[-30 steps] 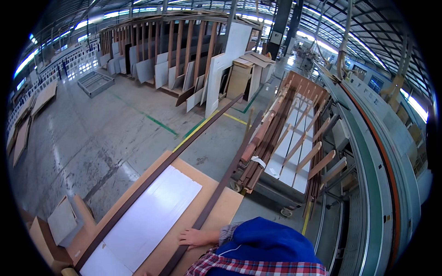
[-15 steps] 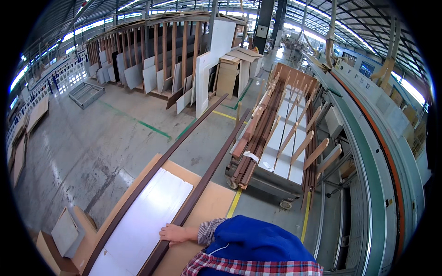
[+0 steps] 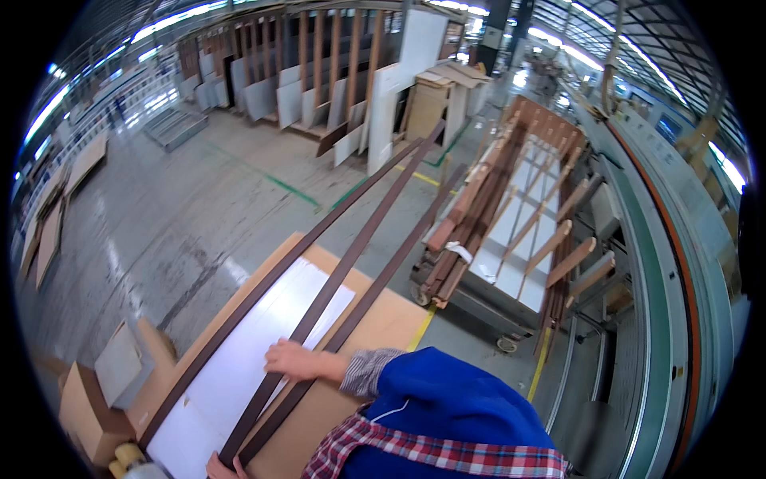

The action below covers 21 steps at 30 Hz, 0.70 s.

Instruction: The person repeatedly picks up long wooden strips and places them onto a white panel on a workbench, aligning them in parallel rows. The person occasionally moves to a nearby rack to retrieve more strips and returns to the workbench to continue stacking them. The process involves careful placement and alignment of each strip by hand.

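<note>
My right hand (image 3: 294, 361) reaches in from the right, closed over a long dark brown strip (image 3: 341, 267) that slants across a white panel (image 3: 209, 399). At the lower edge my left hand (image 3: 227, 468), partly cut off, has its fingers around the near end of that same strip. Just right of it, a second dark strip (image 3: 381, 281) runs almost parallel, close beside the left fingers. A third strip (image 3: 239, 318) lies along the panel's left side. All three stick out past the far edge of the tan board (image 3: 403, 315) under the panel.
To the right stands a wheeled cart (image 3: 495, 307) loaded with brown strips and white boards between upright slats. A long machine (image 3: 662, 303) runs beyond it. A rack of panels (image 3: 319, 88) is at the back. An open cardboard box (image 3: 92, 411) sits at lower left, near a yellow-ended object (image 3: 128, 457).
Two dark strips now show apart where one showed on the right. My right hand has shifted with one of them over the white panel. My left hand has come into view.
</note>
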Available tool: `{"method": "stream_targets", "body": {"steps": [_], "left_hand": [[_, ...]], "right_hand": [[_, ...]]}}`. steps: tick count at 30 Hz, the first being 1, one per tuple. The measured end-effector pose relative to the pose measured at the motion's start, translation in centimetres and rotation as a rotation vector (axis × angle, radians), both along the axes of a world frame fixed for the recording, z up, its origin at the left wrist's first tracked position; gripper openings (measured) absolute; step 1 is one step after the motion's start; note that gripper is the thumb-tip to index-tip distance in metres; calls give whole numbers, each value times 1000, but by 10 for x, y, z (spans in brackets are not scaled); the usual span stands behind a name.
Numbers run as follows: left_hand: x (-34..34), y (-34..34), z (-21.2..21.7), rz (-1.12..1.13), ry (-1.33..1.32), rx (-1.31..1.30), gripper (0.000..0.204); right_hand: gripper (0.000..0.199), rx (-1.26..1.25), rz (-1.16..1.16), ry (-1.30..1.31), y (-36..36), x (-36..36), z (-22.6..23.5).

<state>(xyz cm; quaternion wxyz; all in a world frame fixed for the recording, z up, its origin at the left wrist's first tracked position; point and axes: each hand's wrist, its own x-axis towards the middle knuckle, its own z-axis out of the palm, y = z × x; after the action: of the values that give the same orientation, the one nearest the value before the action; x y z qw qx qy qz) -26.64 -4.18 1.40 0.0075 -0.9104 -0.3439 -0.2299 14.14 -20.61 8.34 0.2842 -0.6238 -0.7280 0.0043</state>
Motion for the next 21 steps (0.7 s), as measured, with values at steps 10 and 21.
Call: {"method": "stream_targets", "body": {"steps": [10, 21], "left_hand": [[-12, -14, 34, 203, 32, -110, 58], [-11, -12, 23, 279, 26, -42, 54]], "right_hand": [[41, -69, -123, 15, -28, 34, -25], [45, -23, -457, 120, -66, 97, -38]]}}
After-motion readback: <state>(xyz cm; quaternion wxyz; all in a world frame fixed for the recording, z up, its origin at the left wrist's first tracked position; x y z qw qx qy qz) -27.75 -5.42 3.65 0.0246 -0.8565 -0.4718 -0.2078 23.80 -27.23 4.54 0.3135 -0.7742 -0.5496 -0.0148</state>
